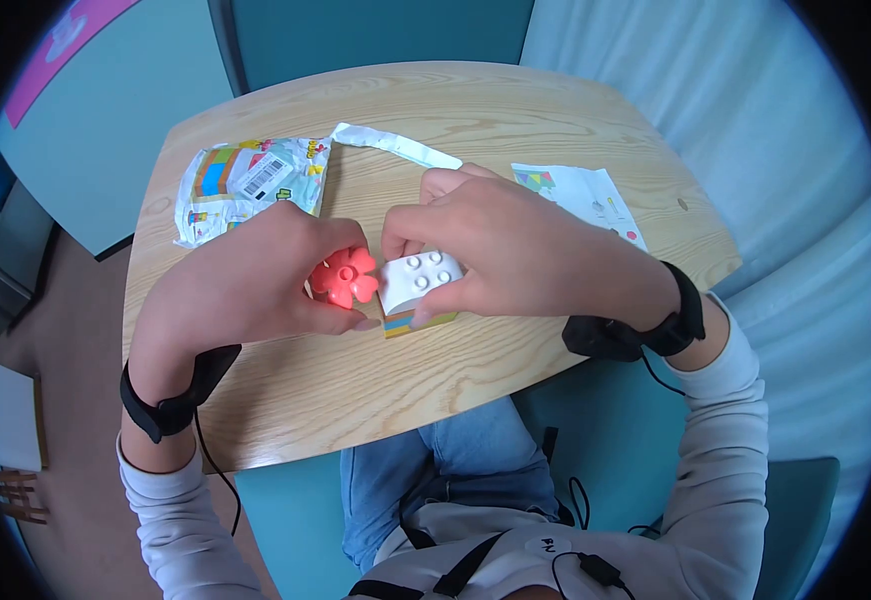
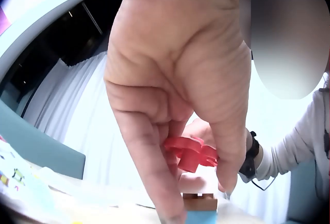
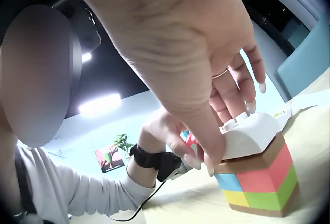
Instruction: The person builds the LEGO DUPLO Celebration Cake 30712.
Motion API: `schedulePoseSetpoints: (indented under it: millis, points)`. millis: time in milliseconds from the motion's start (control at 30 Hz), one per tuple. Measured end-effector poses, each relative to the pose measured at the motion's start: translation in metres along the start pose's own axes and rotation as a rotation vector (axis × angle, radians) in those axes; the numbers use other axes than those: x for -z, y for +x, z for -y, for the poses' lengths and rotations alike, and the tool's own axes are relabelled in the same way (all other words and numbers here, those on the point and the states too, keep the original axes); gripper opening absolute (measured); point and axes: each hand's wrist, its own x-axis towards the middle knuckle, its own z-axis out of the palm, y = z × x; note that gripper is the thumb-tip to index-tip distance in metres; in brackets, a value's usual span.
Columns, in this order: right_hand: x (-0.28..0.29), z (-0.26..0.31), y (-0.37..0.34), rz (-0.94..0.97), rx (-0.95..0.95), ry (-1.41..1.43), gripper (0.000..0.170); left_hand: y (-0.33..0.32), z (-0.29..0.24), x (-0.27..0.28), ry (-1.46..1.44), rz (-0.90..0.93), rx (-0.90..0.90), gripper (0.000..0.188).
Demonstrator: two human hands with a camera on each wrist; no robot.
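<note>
My left hand (image 1: 261,270) grips a red flower-shaped toy piece (image 1: 347,277) between thumb and fingers, its petals facing up in the head view. Just right of it, my right hand (image 1: 501,240) pinches a white curved building brick (image 3: 252,134) with studs on top. That white brick sits on a small stack of toy bricks (image 3: 265,177): a brown layer above, then blue, red, yellow and green, with brown at the bottom. In the left wrist view, the flower piece (image 2: 192,152) shows its short stem, and the stack's brown and blue bricks (image 2: 200,203) appear below the left fingers.
A printed plastic bag (image 1: 256,185) with a barcode lies at the back left of the wooden table (image 1: 516,390). Behind the hands lies a torn white strip (image 1: 396,145). A printed sheet (image 1: 586,195) is on the right, partly behind the right forearm.
</note>
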Motion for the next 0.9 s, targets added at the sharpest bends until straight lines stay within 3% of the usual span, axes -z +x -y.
schedulePoseSetpoints:
  millis: [200,333,400,633,700,800,900]
  points:
    - [-0.015,0.000,-0.006,-0.161,-0.005,0.017,0.031,0.003,0.001,-0.005,0.004,0.072,0.049,0.040]
    - [-0.021,-0.006,-0.004,-0.186,0.048,-0.002,0.031,0.005,0.006,-0.002,-0.021,0.027,0.025,0.045]
    - [-0.024,-0.004,-0.002,-0.122,-0.041,0.149,0.032,0.006,0.006,-0.004,-0.021,0.045,0.027,0.045]
    - [-0.037,-0.008,-0.020,-0.249,-0.062,0.337,0.043,0.012,-0.009,-0.012,-0.086,-0.136,-0.009,0.046]
    - [-0.032,-0.005,-0.031,-0.458,-0.020,0.390,0.050,0.015,-0.020,-0.014,-0.030,-0.152,0.130,0.054]
    - [-0.012,-0.004,-0.047,-0.535,-0.132,0.302,0.051,0.018,-0.025,-0.017,0.029,-0.146,0.119,0.052]
    - [-0.014,-0.011,-0.055,-0.463,-0.130,0.366,0.044,0.025,-0.034,-0.023,0.076,-0.113,0.110,0.046]
